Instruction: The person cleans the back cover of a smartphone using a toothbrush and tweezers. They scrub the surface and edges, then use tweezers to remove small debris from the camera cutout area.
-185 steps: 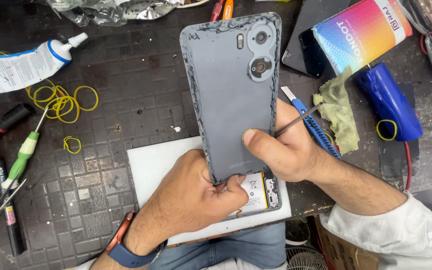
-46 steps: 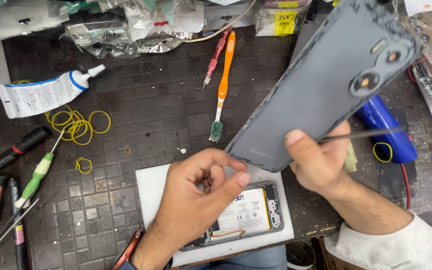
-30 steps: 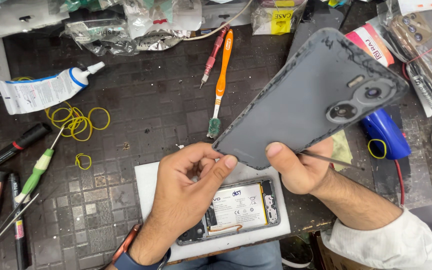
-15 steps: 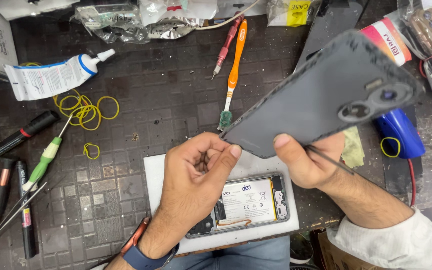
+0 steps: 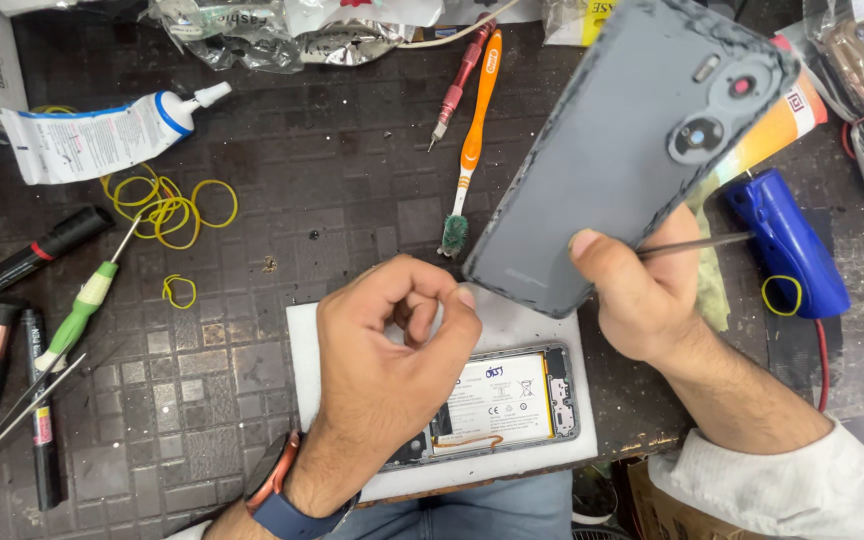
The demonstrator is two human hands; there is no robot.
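Workbench (image 5: 332,190): right hand (image 5: 642,290) lifted back cover (image 5: 632,150) higher.

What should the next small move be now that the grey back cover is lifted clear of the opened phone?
Probably set the back cover down on the dark mat. The right hand holds it clear by its lower edge along with a thin metal tool, while the left hand rests over the opened phone.

Glue tube (image 5: 102,135), yellow rubber bands (image 5: 167,208), orange brush (image 5: 472,140)
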